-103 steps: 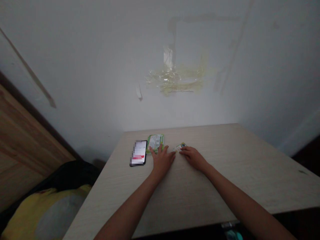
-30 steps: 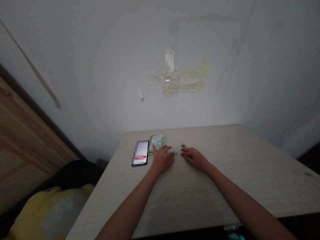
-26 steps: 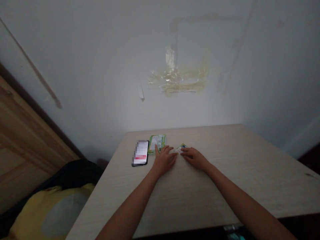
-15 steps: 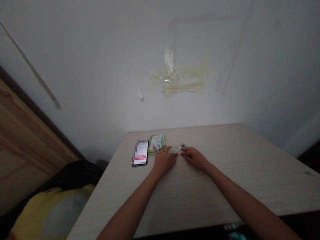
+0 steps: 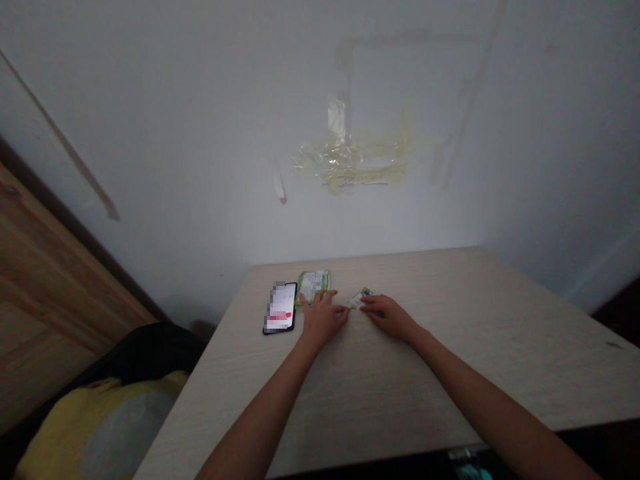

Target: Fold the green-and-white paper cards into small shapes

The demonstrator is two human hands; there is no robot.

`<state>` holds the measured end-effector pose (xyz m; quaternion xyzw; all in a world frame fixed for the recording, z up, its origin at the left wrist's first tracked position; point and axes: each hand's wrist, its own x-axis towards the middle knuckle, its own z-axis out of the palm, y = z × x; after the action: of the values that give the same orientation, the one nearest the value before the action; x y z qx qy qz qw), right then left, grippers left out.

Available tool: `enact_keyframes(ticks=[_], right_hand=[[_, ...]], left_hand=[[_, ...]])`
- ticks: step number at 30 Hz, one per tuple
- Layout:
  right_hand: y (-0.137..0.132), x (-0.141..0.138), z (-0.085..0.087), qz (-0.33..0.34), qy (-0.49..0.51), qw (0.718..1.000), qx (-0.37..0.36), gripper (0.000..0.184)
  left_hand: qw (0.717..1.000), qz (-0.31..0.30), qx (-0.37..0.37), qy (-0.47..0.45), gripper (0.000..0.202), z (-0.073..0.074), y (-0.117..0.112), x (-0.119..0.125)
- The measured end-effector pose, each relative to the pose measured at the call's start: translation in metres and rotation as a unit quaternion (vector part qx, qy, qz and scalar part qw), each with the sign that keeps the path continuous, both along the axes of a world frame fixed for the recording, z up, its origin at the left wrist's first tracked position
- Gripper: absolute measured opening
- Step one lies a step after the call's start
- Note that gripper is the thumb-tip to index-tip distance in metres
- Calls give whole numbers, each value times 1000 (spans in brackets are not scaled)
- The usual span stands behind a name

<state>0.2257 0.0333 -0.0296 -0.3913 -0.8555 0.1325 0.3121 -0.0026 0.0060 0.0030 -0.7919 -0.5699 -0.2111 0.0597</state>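
Observation:
A small, flat printed piece (image 5: 362, 295), whitish with green, yellow and blue marks, lies on the table between my hands; its exact kind is too small to make out. My right hand (image 5: 393, 317) pinches its right side between thumb and fingers. At the left end, my left hand (image 5: 321, 323) has thumb and forefinger closed together at the piece's pale corner, while its other fingers spread toward a green-and-white packet (image 5: 314, 283). That packet lies flat just beyond the left fingertips, partly covered by them. Left of it rests a phone (image 5: 281, 308) with its screen lit and partly blurred.
The pale wooden table (image 5: 450, 373) meets a wall (image 5: 200, 133) that carries tape scraps and yellowish glue marks. On the left are a wooden panel (image 5: 45, 280) and a yellow-and-grey soft item (image 5: 115, 427) beside dark cloth.
My left hand has shifted slightly left, and more of the small printed piece shows between the hands. My right hand stays in nearly the same place.

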Motion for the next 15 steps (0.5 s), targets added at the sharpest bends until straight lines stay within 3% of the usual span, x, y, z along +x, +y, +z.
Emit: enact_keyframes(ticks=[15], right_hand=[[1,1,1,-2,9,1000,-8,27]], left_hand=[[993,-107,31,-27,18,-8,-1,-2]])
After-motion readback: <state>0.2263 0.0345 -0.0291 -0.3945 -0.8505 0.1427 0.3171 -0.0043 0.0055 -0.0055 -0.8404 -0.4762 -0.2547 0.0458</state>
